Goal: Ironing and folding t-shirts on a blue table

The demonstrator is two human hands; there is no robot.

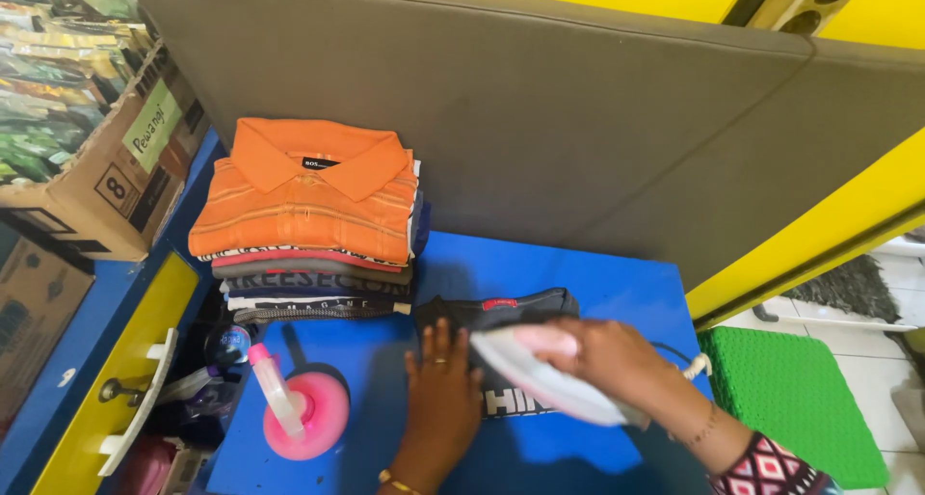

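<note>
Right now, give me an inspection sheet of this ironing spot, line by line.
Surface: bright blue padded board, mostly bare at the back.
Job's things: dark folded garment with white lettering lying flat; pink and white electric iron resting on it.
Clutter: stack of folded clothes topped by an orange striped polo shirt at the back left; pink round-based spray bottle at the front left.
Hands: left hand pressed flat on the garment; right hand gripping the iron's handle.
Cables: white cord trailing behind the right wrist.
Surroundings: grey cushioned panel behind; brown cardboard boxes at left; green mat on the tiled floor at right.
</note>
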